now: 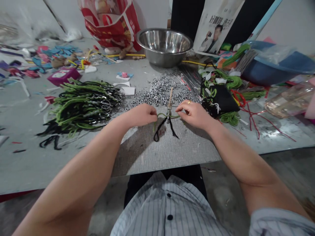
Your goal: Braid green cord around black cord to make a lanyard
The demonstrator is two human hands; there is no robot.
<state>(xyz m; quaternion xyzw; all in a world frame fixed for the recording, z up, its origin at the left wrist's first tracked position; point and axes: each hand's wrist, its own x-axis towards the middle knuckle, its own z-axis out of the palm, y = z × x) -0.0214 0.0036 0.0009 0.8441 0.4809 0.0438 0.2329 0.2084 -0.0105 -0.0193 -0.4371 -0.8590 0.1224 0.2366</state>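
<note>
A thin wooden stick (170, 95) stands upright near the table's front, with small metal pieces around its lower part. Green cord (161, 114) runs out to both sides from its base, and two ends of black cord (160, 130) hang toward me, the left one looped. My left hand (145, 114) is closed on the green cord's left end. On the other side my right hand (193, 113), with a ring on one finger, pinches the green cord's right end. The cord spans fairly level between the hands.
Many metal nuts (157, 91) are heaped behind the stick. A bundle of green and black cords (81, 105) lies left. A steel bowl (164, 49) stands at the back beside a red bag (110, 29). Right are a black pouch (223, 100), a blue basin (275, 70) and a clear bottle (287, 101).
</note>
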